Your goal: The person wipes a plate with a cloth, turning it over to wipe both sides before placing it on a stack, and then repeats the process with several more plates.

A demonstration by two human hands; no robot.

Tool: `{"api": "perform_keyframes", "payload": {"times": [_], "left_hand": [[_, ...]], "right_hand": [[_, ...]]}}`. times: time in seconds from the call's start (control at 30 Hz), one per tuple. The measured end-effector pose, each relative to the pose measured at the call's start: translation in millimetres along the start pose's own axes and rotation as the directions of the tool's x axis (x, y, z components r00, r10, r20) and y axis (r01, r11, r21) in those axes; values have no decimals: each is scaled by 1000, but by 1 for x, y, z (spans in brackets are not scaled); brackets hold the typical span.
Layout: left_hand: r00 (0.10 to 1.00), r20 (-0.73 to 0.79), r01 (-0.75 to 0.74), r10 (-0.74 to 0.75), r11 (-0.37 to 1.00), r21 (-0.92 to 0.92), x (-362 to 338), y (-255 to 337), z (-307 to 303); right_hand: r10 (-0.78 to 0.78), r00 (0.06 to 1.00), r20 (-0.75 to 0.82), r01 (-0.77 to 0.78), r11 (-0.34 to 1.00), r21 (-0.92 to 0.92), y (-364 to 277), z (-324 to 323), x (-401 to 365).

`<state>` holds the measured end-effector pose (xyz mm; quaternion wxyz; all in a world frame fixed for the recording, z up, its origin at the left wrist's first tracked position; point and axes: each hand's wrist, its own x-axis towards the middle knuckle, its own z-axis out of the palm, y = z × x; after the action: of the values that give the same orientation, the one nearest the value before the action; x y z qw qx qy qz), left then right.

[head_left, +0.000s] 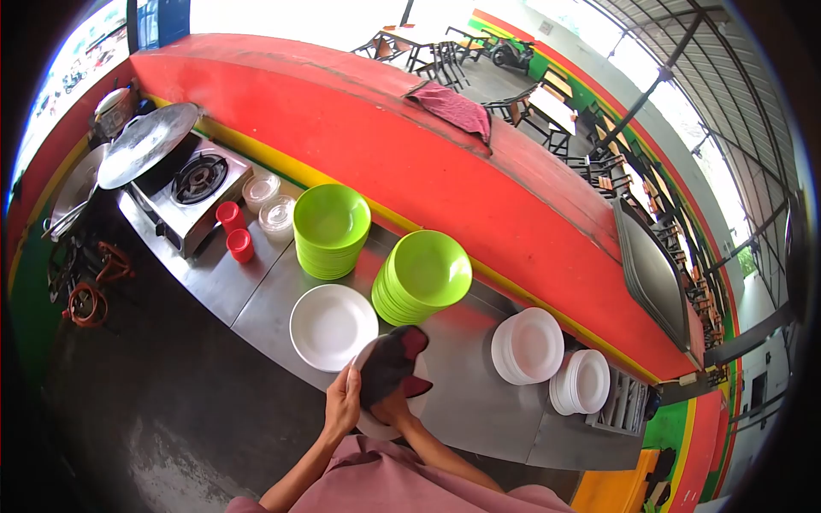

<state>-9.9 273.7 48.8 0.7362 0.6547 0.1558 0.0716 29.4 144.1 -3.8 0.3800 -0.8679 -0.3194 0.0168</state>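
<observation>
My left hand (343,400) grips the edge of a white plate (377,427), thumb on the rim. Over that plate, my right hand (394,409) presses a dark cloth with reddish patches (386,366); its fingers are partly hidden by the fabric. The cloth covers much of the plate's face. Just beyond my hands, another white plate (332,328) lies face up on the steel counter (466,376). Two tall stacks of green bowls stand behind it, one at the left (332,224) and one nearer the middle (425,272).
Stacked white dishes (528,344) and a second white stack (583,382) stand on the right. Red cups (240,245), clear lidded tubs (276,216) and a gas stove (198,181) occupy the left. A red wall (342,111) with a maroon cloth (451,111) rises behind the counter.
</observation>
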Motion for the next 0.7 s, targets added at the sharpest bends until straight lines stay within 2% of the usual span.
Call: {"api": "perform_keyframes", "payload": {"times": [0.03,0.1,0.13,0.2,0.3,0.4,0.5,0.53,0.6,0.63,0.67,0.7], "left_hand": [[998,-1,-67,68,994,88,-1,-4,6],[996,22,-91,89,978,189,3,-4,16],[999,39,-44,37,978,206,-1,12,19],[996,60,-69,58,976,205,2,27,30],[991,101,-107,89,978,180,10,36,47],[982,151,-136,116,982,130,20,31,71],[974,196,-109,111,994,-25,21,20,101],[970,208,-107,122,991,-82,19,15,108],[951,299,-75,81,997,-30,13,16,115],[938,339,-67,63,998,-2,11,20,119],[928,373,9,-8,1000,-2,8,24,122],[924,383,-4,6,1000,-5,4,29,127]], "right_hand": [[47,997,-62,-50,997,-56,8,-5,0],[108,977,-182,-140,975,-175,25,-16,-6],[136,964,-229,-188,957,-223,28,-25,-9],[186,941,-284,-271,915,-299,28,-40,-20],[188,938,-290,-260,937,-233,28,-42,-62],[187,970,-158,-228,924,-307,14,-36,-86],[266,954,-135,-275,960,-50,1,-25,-102],[308,944,-117,-299,950,91,-4,-33,-104],[360,930,-74,-310,876,370,-12,-52,-100],[362,926,-105,-301,878,373,-9,-60,-96],[362,922,-136,-290,880,376,-5,-68,-91],[362,917,-166,-280,882,379,0,-75,-88]]}}
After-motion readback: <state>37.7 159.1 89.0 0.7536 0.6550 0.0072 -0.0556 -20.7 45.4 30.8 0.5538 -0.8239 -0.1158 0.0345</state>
